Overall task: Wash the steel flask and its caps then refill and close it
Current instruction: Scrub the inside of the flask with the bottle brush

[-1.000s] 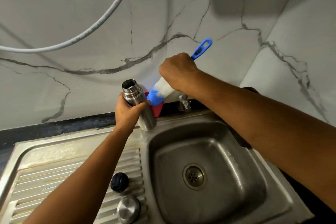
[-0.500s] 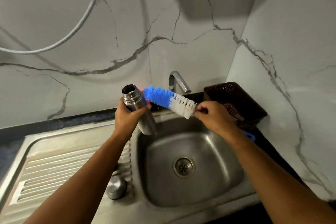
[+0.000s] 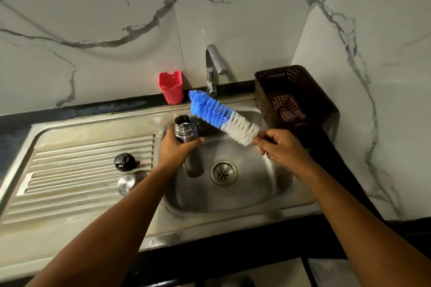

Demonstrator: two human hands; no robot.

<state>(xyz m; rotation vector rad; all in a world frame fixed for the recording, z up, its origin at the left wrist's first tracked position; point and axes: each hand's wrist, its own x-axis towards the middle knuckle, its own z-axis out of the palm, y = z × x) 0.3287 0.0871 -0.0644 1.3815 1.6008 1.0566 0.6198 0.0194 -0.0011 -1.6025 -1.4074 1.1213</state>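
The brush [image 3: 221, 116] is out of the red cup [image 3: 171, 87] at the far wall, where the right hand [image 3: 279, 149] was lifting it a second ago. That hand now has its fingers pinched on the handle just below the white bristles. The blue tip points far and left, just beyond the flask [image 3: 184, 129]. The flask has moved right, from the sink's left edge to over the sink [image 3: 233, 207]. Scrubbing the inside looks like the next step.

The left hand [image 3: 173, 151] has its fingers curled round the flask's upper body. The flask is steel, narrow, roughly upright and open, with a threaded neck. Its black cap [image 3: 124, 162] and steel cap [image 3: 127, 183] lie on the draining board to the left.
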